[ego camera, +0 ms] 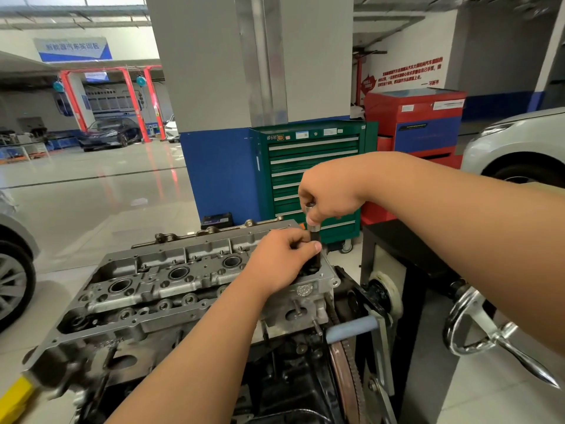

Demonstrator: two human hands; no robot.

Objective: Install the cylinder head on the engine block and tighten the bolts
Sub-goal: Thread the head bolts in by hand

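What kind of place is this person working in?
Most likely a car repair or training workshop: a green tool cabinet stands by the pillar, red lift posts stand beside a dark car, and the left hand and right hand grip a socket tool on the cylinder head.

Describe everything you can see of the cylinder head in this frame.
The cylinder head is a grey, cast-metal-looking slab lying flat atop the darker engine block. Three round wells run in a row along its uncovered top, with smaller holes and bosses around them. At its right end the left hand, low over it, holds an upright tool that enters the head; the right hand grips the tool's top.
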